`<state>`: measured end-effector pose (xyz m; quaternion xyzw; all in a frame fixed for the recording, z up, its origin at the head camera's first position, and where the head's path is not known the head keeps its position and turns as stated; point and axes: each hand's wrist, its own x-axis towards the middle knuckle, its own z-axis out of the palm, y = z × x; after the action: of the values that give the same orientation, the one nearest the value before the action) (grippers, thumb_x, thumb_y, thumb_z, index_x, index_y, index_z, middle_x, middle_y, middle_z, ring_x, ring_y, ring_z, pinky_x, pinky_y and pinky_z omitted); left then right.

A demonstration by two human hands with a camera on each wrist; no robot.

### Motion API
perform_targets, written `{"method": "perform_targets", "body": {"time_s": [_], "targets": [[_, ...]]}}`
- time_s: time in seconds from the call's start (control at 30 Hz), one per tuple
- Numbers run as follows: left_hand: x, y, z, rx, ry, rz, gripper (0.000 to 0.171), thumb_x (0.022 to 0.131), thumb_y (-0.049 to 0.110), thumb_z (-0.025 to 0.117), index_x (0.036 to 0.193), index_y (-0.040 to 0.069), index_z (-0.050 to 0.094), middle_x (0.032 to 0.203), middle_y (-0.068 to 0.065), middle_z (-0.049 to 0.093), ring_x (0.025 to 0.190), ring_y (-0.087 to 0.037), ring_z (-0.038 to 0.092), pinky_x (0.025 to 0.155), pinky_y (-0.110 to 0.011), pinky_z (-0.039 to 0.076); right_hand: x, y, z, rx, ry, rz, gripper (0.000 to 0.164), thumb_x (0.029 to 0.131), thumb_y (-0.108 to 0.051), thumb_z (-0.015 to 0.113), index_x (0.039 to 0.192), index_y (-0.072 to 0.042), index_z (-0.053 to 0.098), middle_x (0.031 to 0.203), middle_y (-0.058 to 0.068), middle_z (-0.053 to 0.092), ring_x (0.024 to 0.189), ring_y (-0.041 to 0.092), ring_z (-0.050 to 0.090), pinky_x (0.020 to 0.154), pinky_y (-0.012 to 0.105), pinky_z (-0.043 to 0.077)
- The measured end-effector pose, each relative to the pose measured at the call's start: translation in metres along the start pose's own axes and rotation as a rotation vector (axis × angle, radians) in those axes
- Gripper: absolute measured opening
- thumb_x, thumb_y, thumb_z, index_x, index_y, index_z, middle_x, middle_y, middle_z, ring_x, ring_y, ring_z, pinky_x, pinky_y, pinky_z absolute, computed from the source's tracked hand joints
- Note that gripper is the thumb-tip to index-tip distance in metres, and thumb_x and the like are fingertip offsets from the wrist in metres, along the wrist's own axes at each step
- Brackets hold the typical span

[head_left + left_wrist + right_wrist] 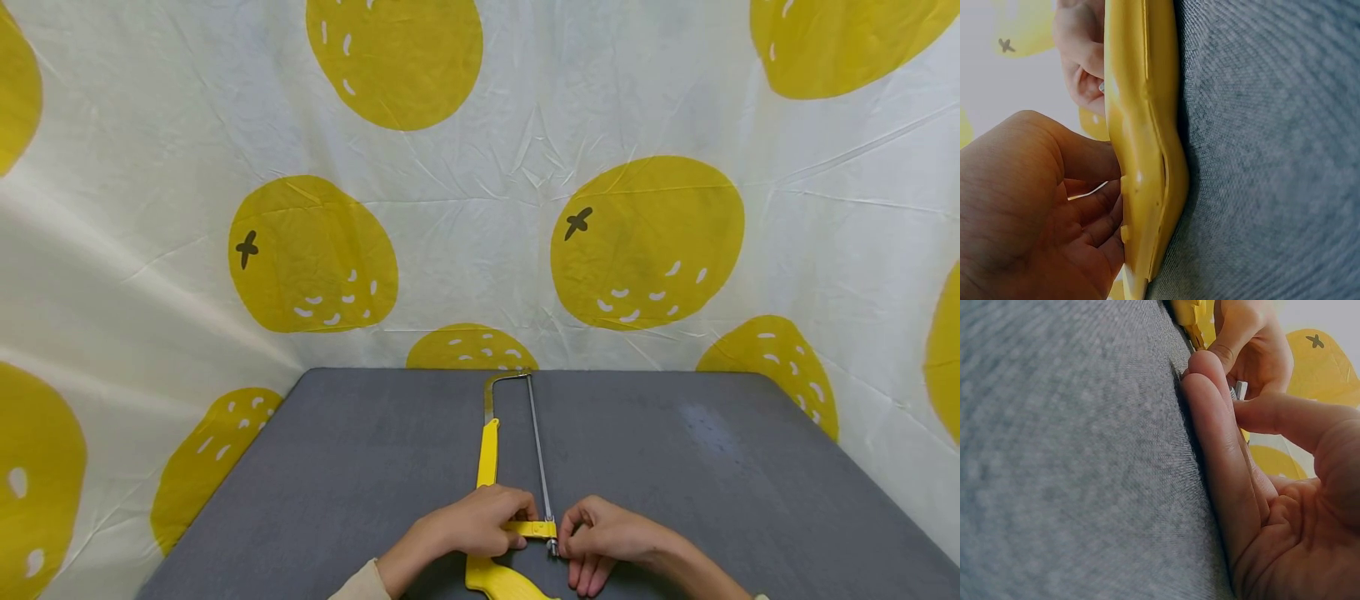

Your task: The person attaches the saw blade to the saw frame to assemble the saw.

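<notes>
Along the twelve-to-six line of the bench (675, 475), a yellow hacksaw (487, 458) is lying on its side. Its thin blade (538, 450) is being held between the frame's far arm at twelve and the yellow bracket (534, 529) at the near end, where a small metal nut (552, 547) is sticking out. Judging by the fingers' placing, the blade's tension is being adjusted at this nut.

With the nut taken as the clock's centre, the bracket is being gripped from ten o'clock by the left hand (487, 518), its thumb and fingers clamped around the yellow metal. At three o'clock, the right hand (606, 533) is being held with thumb and forefinger bent in close beside the nut, its outer fingers being rested on the bench; whether the nut is actually being pinched cannot be told.

Good work is being served by bracing the bracket firmly, so that turning is being resisted by the left hand and not by a sliding saw. Short, even turns are being called for, with the blade being watched for twist and skin being spared its edge. Toward twelve, beyond the bench, a fruit-printed cloth (465, 258) is being hung as a backdrop.
</notes>
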<state>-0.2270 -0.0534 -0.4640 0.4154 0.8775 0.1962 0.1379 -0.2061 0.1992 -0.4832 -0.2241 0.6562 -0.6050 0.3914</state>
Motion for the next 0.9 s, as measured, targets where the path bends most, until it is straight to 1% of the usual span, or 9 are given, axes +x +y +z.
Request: {"method": "perform_targets", "body": {"time_s": [0.37,0.5,0.6,0.67,0.83,0.9], "targets": [[0.001,-0.003,0.001,-0.012,-0.005,-0.001,0.017,0.093,0.014,0.074,0.107,0.020,0.068,0.087,0.016,0.060,0.070,0.002,0.048,0.068,-0.017,0.044,0.000,0.001,0.001,-0.011,0.006,-0.007,0.017,0.094,-0.004,0.057,0.103,0.006,0.067,0.074,0.002,0.075,0.062,0.005,0.072,0.054,0.022,0.057],[0.006,-0.018,0.010,-0.006,-0.003,0.029,0.015,0.095,0.018,0.073,0.109,0.023,0.067,0.088,0.016,0.060,0.072,0.001,0.049,0.068,-0.017,0.044,0.001,0.003,0.001,-0.018,0.012,-0.005,0.017,0.094,-0.004,0.058,0.103,0.007,0.067,0.074,0.002,0.075,0.062,0.005,0.072,0.054,0.022,0.056],[0.009,-0.029,0.018,0.025,0.003,0.062,0.016,0.097,0.020,0.071,0.111,0.025,0.066,0.089,0.016,0.061,0.073,0.001,0.050,0.068,-0.018,0.044,0.001,0.003,0.002,-0.020,0.015,-0.003,0.017,0.094,-0.003,0.058,0.104,0.007,0.068,0.074,0.002,0.075,0.062,0.005,0.072,0.054,0.022,0.057],[0.008,-0.026,0.016,0.028,0.002,0.062,0.016,0.096,0.019,0.072,0.110,0.025,0.066,0.089,0.016,0.060,0.073,0.000,0.050,0.067,-0.018,0.044,0.001,0.003,0.003,-0.020,0.017,0.000,0.018,0.094,-0.003,0.057,0.104,0.007,0.068,0.074,0.002,0.075,0.062,0.005,0.072,0.054,0.022,0.057],[-0.001,-0.008,0.004,0.014,-0.001,0.040,0.016,0.094,0.015,0.073,0.107,0.021,0.067,0.086,0.017,0.058,0.071,0.001,0.048,0.066,-0.018,0.045,0.000,0.003,0.004,-0.015,0.013,0.003,0.018,0.094,-0.004,0.059,0.105,0.007,0.068,0.075,0.002,0.075,0.062,0.005,0.072,0.055,0.022,0.057],[-0.002,-0.006,0.003,0.019,0.000,0.033,0.016,0.094,0.015,0.073,0.108,0.020,0.067,0.086,0.016,0.059,0.071,0.002,0.048,0.066,-0.018,0.044,0.000,0.002,0.004,-0.013,0.009,0.003,0.018,0.094,-0.004,0.059,0.105,0.007,0.068,0.075,0.002,0.075,0.063,0.005,0.072,0.055,0.022,0.057]]}}
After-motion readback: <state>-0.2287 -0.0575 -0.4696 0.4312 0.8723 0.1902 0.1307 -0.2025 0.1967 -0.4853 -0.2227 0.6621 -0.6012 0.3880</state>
